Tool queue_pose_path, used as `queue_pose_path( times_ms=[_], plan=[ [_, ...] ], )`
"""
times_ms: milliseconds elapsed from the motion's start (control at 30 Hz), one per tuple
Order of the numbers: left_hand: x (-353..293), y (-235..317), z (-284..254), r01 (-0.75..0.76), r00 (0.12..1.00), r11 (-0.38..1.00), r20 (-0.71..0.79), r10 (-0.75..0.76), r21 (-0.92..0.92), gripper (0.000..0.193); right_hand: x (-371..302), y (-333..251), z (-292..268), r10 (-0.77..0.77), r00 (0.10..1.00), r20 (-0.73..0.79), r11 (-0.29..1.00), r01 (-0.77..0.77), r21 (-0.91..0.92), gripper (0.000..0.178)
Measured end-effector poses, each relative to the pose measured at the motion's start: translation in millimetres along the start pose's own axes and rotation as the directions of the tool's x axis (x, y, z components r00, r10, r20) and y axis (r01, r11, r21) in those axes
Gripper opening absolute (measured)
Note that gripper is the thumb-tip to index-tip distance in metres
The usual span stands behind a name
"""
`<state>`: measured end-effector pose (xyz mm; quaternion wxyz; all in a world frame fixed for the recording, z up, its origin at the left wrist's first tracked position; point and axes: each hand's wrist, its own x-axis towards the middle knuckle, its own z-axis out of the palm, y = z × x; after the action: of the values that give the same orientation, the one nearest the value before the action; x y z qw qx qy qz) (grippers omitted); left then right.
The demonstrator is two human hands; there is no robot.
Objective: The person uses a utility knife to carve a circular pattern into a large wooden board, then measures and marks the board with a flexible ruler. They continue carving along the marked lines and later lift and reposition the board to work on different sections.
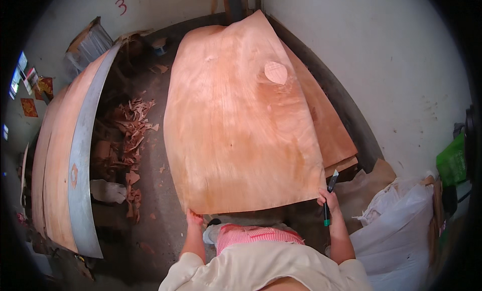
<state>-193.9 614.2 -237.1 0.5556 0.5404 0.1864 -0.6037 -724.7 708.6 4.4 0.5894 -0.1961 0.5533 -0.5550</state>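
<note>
A large thin sheet of wood veneer [236, 130] spreads out in front of me, its near edge lifted and its far end rising toward the wall. At its near left corner my left hand [194, 217] pinches the edge. My right hand [328, 198] grips the near right corner and also has a utility knife [327, 210] with a dark and green handle, blade pointing up and away. A pale leaf-shaped patch [275, 73] shows on the sheet's far right. More veneer sheets [329, 115] lie underneath, jutting out to the right.
At the left stands a long bench topped with wooden boards [57, 160] and a grey metal strip [83, 155]. Veneer scraps [135, 130] litter the floor beside it. White plastic sheeting [394, 236] is heaped at the right, below a green bag [452, 160]. A white wall [371, 55] closes the right side.
</note>
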Motion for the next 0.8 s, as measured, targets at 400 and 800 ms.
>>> queue_pose_path(
  times_ms=[400, 800],
  plan=[
    [-99, -103, 52, -0.19, 0.982, 0.982, 0.009, 0.19, -0.016, 0.015, 76, -71, -172, 0.01, 1.0, -0.022, 0.96, -0.015, -0.28, 0.011],
    [-22, -188, 204, -0.3, 0.954, 0.952, 0.014, 0.3, 0.059, 0.017, 241, -153, -193, -0.081, 0.987, -0.137, 0.785, -0.022, -0.619, 0.025]
  ],
)
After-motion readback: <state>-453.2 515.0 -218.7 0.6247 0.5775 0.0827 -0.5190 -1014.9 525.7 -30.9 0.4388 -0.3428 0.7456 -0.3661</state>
